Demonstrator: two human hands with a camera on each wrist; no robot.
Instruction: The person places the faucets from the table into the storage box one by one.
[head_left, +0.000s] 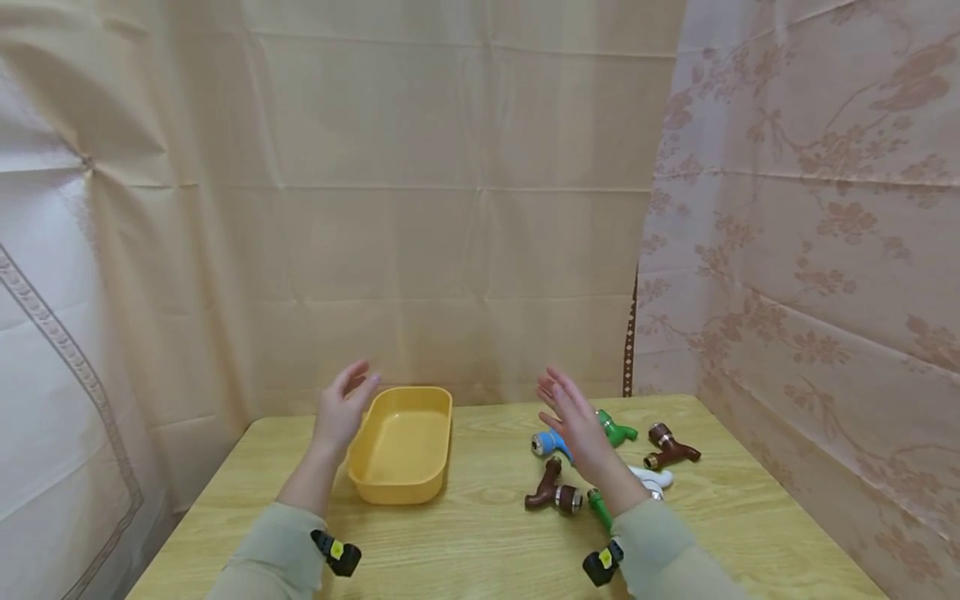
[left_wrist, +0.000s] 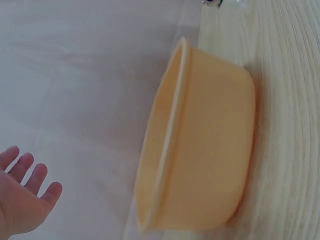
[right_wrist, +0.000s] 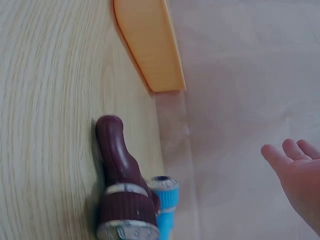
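My left hand is raised beside the left rim of a yellow plastic basin, fingers relaxed and holding nothing. In the left wrist view the same hand shows at the lower left, apart from the basin. Over the group of taps my right hand hovers with its fingers extended, likewise holding nothing. Below it lie a brown tap, a blue tap and a green tap. My forearm partly hides a white tap and another green tap.
A second brown tap lies farthest right on the wooden table. A beige curtain hangs behind the table, and a floral cloth runs along its right side. Each wrist carries a small black camera.
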